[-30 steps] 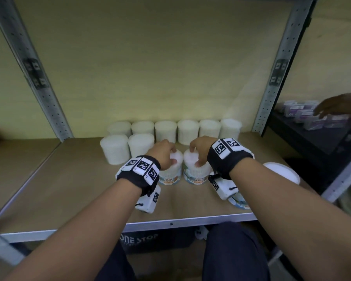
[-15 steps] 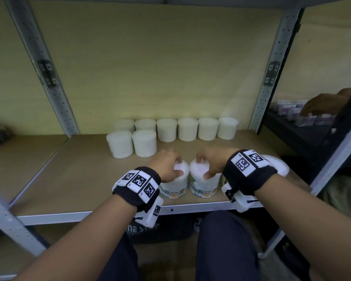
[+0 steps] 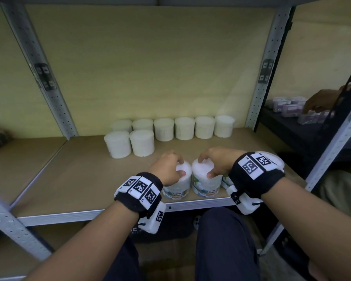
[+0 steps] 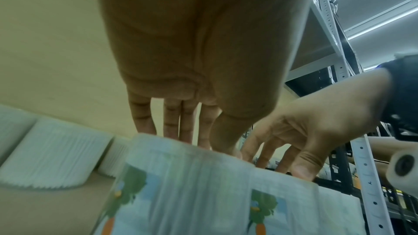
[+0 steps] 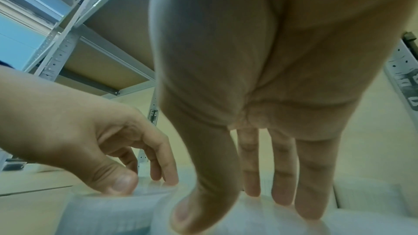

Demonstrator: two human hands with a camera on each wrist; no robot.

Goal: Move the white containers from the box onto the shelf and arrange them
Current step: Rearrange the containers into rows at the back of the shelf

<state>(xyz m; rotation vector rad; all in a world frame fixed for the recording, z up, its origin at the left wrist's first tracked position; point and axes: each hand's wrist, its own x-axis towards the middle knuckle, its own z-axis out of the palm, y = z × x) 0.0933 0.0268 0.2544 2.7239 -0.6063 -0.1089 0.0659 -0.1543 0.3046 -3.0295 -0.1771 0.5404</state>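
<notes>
Two white cotton-bud containers with carrot labels stand side by side near the front edge of the wooden shelf (image 3: 73, 179). My left hand (image 3: 177, 167) grips the top of the left container (image 3: 177, 189), fingers and thumb curled over its lid. My right hand (image 3: 206, 167) grips the right container (image 3: 206, 186) the same way. In the left wrist view my fingers (image 4: 181, 131) reach over the labelled container (image 4: 181, 194). The right wrist view has my fingertips (image 5: 280, 194) on the blurred lid (image 5: 248, 224). Several white containers (image 3: 183, 128) line the back, and two more (image 3: 130, 142) stand before them at the left.
Another container (image 3: 271, 157) sits behind my right wrist at the shelf's right end. Perforated metal uprights (image 3: 265, 72) frame the bay. On the dark shelf to the right, another person's hand (image 3: 320, 100) handles small purple boxes (image 3: 288, 106). My knees are below the shelf edge.
Both hands have drawn the two held containers toward the shelf's front edge, away from the back rows. The view has tilted up slightly.
</notes>
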